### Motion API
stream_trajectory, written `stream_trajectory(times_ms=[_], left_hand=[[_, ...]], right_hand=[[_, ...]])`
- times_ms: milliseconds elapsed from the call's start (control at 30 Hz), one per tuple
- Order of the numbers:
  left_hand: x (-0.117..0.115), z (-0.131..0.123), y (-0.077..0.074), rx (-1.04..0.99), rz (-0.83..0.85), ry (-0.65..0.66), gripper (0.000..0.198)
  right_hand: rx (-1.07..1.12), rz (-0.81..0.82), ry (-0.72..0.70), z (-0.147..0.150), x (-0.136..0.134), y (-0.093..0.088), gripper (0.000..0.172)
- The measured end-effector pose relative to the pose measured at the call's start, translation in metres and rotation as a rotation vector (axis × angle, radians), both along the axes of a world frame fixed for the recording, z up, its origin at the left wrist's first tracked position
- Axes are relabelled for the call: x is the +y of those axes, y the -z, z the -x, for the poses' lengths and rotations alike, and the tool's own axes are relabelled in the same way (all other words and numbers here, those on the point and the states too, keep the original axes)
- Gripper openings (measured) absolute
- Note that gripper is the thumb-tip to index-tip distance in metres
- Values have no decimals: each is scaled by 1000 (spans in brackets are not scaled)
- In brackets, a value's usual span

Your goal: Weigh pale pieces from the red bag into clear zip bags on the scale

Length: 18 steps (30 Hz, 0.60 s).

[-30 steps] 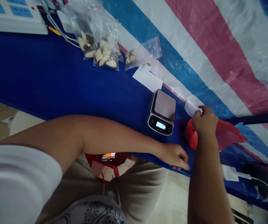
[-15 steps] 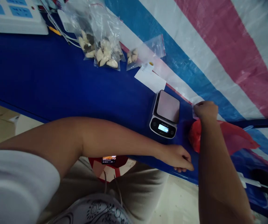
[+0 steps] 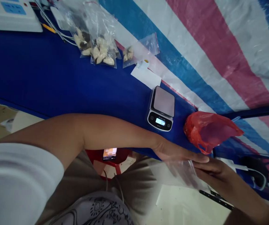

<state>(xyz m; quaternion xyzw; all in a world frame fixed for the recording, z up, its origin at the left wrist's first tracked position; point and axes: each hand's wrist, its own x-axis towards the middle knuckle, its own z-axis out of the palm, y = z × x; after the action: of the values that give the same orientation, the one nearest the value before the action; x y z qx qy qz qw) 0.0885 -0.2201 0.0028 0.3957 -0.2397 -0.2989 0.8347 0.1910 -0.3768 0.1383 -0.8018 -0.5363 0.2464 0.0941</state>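
Both of my hands meet just off the front edge of the blue table. Between them hangs a clear plastic zip bag, thin and somewhat blurred, with nothing visible inside. My left hand lies along its upper edge, closed on it, the fingertips overlapping the other hand. From the right, my right hand grips the bag's zip end; some fingers are hidden. A digital kitchen scale with a lit display stands on the table beyond my left wrist, its plate bare. Behind my hands sits an open red plastic bag.
Clear bags of pale, dark-tipped pieces and a smaller bag lie at the back by a white paper. A striped sheet borders the table. A power strip is far left; a phone rests below.
My right hand has come from the striped sheet behind the red bag down toward me, bringing the clear bag. My left hand has moved slightly right and now meets it.
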Motion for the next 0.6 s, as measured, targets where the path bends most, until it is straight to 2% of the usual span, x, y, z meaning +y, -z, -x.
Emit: stream_trajectory(times_ms=[100, 200, 367, 467, 533, 600], left_hand=[[5, 5, -3, -108, -53, 96, 58], [10, 4, -5, -102, -65, 101, 54], [8, -2, -3, -71, -69, 165, 53], [3, -5, 2, -3, -45, 151, 50], [0, -7, 6, 53, -12, 96, 50], [-2, -9, 8, 105, 17, 29, 51]], right_hand=[[146, 149, -95, 2, 12, 10, 42], [141, 109, -90, 3, 12, 6, 36], [102, -5, -78, 0, 14, 9, 25], [76, -106, -58, 0, 17, 12, 21], [9, -175, 4, 6, 14, 9, 23], [-146, -291, 147, 23, 5, 3, 26]])
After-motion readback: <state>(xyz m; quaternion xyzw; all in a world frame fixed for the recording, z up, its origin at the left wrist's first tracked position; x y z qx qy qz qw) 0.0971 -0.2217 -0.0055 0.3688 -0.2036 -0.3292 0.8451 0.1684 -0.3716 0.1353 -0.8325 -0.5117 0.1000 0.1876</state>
